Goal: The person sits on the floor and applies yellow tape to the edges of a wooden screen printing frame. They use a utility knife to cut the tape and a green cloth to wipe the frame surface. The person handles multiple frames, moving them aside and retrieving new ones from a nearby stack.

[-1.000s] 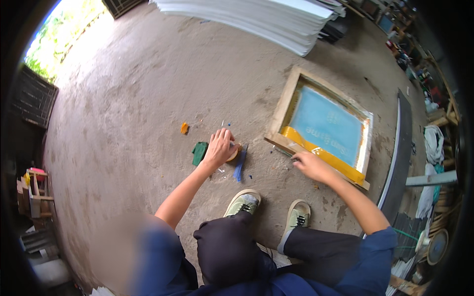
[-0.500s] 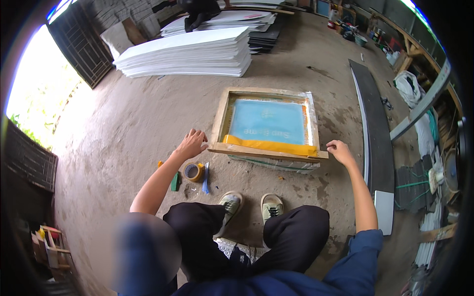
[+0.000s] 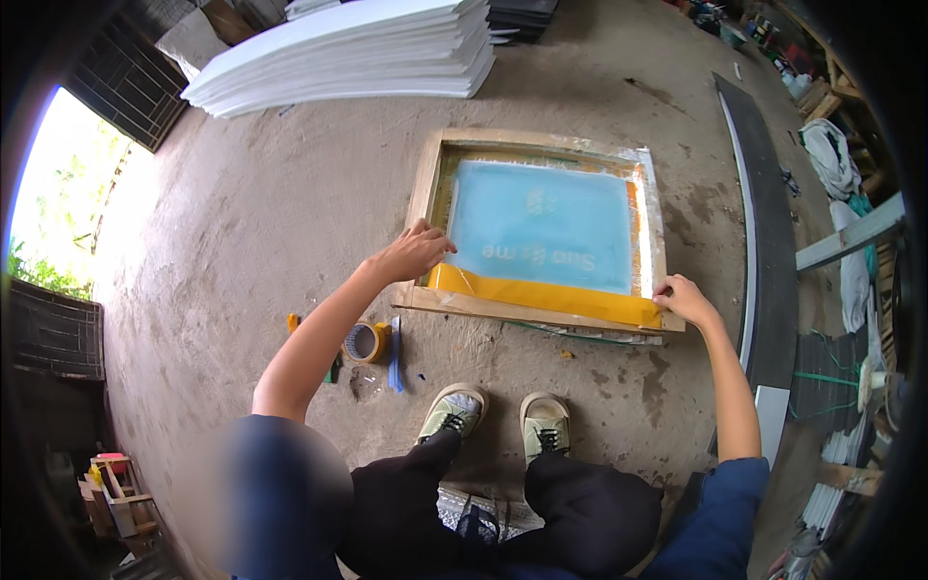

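A wooden printing frame (image 3: 425,184) with a light blue mesh panel lies flat on the concrete floor in front of my feet. A strip of yellow tape (image 3: 541,292) runs along its near inner edge. My left hand (image 3: 416,251) rests on the frame's near left corner, fingers on the end of the tape. My right hand (image 3: 684,298) presses on the near right corner, at the tape's other end. A roll of tape (image 3: 364,341) lies on the floor to the left, beside a blue tool (image 3: 394,340).
A tall stack of white sheets (image 3: 348,48) lies on the floor beyond the frame. A long dark board (image 3: 759,222) runs along the right, with cluttered shelves and cloth (image 3: 822,155) past it. A grated opening (image 3: 126,77) is at the far left.
My left hand left the tape roll and moved to the frame's near left corner. My right hand shifted to the near right corner. The view swung so the frame lies straight ahead.
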### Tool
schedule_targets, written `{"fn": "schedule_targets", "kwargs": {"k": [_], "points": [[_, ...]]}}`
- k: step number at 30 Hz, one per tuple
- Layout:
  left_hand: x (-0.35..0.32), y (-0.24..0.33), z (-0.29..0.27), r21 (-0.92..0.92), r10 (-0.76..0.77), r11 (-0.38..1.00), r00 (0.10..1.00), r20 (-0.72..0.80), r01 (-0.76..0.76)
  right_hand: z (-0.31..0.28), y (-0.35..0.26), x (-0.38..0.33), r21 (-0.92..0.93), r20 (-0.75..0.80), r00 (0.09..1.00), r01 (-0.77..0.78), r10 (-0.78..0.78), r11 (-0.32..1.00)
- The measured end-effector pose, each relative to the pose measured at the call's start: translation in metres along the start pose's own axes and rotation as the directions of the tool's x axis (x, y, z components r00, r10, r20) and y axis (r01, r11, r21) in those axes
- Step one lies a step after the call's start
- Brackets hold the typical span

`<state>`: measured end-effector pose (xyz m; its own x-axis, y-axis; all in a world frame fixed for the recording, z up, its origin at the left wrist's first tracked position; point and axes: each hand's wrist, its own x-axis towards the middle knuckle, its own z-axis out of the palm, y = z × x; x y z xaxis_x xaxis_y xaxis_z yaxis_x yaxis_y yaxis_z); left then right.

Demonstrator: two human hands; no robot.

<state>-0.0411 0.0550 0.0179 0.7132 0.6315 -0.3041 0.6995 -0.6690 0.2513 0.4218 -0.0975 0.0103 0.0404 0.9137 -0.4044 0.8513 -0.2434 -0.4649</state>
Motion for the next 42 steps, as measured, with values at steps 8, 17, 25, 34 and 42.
{"fn": "schedule_targets", "kwargs": {"k": [8, 17, 25, 34, 42], "points": [[0.020, -0.018, 0.000, 0.041, 0.011, 0.999, 0.989, 0.145, -0.017, 0.000, -0.011, 0.006, 0.117, 0.089, 0.996, -0.023, 0.013, 0.993], [0.001, -0.026, -0.014, -0.195, 0.033, 0.981, 0.997, 0.070, -0.018, -0.005, -0.023, -0.020, 0.198, -0.050, 0.997, -0.045, 0.056, 0.979], [-0.066, 0.007, -0.075, -0.162, -0.006, 0.986, 0.946, -0.323, -0.049, -0.042, -0.054, -0.070, 0.161, -0.375, 0.923, 0.150, -0.080, 0.975], [-0.161, 0.052, -0.161, -0.270, -0.198, 0.962, 0.796, -0.572, 0.045, -0.116, -0.120, -0.154, -0.130, -0.634, 0.722, 0.254, -0.278, 0.958], [-0.208, 0.064, -0.165, -0.097, -0.046, 0.994, 0.630, -0.776, -0.047, -0.142, -0.157, -0.197, -0.019, -0.641, 0.740, 0.249, -0.203, 0.968]]}}
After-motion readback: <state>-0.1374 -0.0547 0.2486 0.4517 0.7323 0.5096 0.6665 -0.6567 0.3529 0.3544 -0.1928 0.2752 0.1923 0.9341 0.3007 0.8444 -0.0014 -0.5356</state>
